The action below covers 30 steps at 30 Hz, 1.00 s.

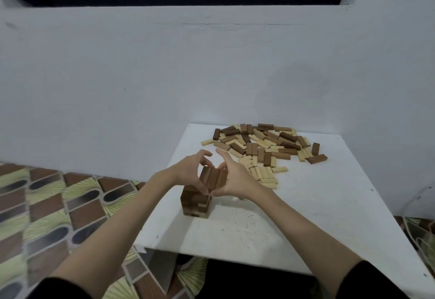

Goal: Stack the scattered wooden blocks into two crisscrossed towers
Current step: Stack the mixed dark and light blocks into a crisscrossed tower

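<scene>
A short crisscrossed tower of wooden blocks (195, 205) stands near the left side of the white table (306, 216). Its top layer of three dark blocks (213, 177) is framed by both hands. My left hand (188, 169) presses the layer's left side with thumb and fingers curved around it. My right hand (235, 176) presses the right side, fingers straight and pointing up-left. A pile of scattered light and dark blocks (263, 148) lies at the table's far side, beyond my hands.
A pale wall (211, 68) rises directly behind the table. A patterned mat (58, 209) covers the floor to the left. The table's near edge (223, 260) lies above my dark-clothed lap.
</scene>
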Available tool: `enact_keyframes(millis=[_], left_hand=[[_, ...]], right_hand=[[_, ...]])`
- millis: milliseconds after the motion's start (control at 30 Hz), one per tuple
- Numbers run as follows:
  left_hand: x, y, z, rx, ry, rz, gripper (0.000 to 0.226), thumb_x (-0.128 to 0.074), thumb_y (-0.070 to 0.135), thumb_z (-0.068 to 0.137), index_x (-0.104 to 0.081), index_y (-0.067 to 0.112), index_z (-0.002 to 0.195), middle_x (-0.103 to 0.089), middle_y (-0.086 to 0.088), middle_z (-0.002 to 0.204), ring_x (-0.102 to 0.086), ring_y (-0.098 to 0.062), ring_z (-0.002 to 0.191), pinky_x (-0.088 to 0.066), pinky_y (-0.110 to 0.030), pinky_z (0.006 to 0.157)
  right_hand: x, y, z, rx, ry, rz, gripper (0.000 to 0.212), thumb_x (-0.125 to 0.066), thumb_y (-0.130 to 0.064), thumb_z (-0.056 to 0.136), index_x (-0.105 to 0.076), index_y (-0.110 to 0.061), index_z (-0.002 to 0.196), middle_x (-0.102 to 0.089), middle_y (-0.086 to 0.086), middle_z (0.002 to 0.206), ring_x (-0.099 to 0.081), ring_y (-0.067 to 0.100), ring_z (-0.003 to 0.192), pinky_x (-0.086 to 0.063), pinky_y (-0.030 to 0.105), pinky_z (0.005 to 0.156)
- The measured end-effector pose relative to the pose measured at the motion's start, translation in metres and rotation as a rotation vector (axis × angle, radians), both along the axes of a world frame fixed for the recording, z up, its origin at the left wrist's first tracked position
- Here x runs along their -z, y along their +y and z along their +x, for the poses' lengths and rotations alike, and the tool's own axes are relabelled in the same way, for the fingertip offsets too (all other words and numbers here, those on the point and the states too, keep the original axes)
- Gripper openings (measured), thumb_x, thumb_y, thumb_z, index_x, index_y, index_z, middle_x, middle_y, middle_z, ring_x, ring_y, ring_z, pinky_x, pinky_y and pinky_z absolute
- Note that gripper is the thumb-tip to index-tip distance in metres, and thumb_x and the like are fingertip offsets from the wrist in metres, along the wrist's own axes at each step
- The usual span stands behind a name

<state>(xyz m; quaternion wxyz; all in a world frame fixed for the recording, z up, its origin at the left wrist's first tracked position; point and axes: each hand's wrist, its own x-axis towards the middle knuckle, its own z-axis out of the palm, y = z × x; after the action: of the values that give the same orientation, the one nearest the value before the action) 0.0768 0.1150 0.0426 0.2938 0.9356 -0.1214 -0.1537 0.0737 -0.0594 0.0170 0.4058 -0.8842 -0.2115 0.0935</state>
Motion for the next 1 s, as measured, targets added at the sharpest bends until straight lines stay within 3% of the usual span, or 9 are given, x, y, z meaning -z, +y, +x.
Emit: enact_keyframes(millis=[100,300,833,1000], left_hand=[[0.002,0.016,-0.005,-0.025,0.030,0.006,0.100,-0.088,0.012,0.060,-0.026,0.018,0.138,-0.051,0.010,0.118,-0.039,-0.011,0.121,-0.032,-0.020,0.092],[0.009,0.038,-0.009,-0.041,0.055,0.018,0.100,-0.088,0.013,0.059,-0.026,0.019,0.137,-0.053,0.006,0.127,-0.039,-0.012,0.125,-0.032,-0.022,0.094],[0.023,0.050,-0.012,-0.035,0.054,-0.029,0.100,-0.087,0.014,0.061,-0.025,0.019,0.139,-0.051,0.006,0.129,-0.037,-0.013,0.126,-0.029,-0.021,0.095],[0.025,0.052,-0.011,-0.027,0.061,-0.034,0.100,-0.087,0.013,0.061,-0.025,0.020,0.139,-0.049,0.008,0.129,-0.036,-0.013,0.128,-0.029,-0.022,0.096]], right_hand=[[0.001,0.017,-0.003,-0.019,0.000,-0.018,0.116,-0.087,-0.024,0.062,-0.011,-0.029,0.150,-0.051,0.005,0.114,-0.052,0.020,0.105,-0.047,0.034,0.091],[0.007,0.040,-0.008,-0.021,0.008,-0.042,0.116,-0.087,-0.024,0.062,-0.011,-0.029,0.150,-0.052,0.006,0.113,-0.052,0.022,0.108,-0.046,0.036,0.093],[0.009,0.051,-0.011,-0.034,-0.011,-0.116,0.115,-0.085,-0.023,0.063,-0.012,-0.025,0.150,-0.052,0.005,0.109,-0.053,0.021,0.101,-0.048,0.035,0.086],[0.011,0.052,-0.010,-0.032,0.004,-0.129,0.116,-0.085,-0.025,0.063,-0.010,-0.025,0.150,-0.048,0.006,0.117,-0.050,0.023,0.111,-0.046,0.036,0.091]])
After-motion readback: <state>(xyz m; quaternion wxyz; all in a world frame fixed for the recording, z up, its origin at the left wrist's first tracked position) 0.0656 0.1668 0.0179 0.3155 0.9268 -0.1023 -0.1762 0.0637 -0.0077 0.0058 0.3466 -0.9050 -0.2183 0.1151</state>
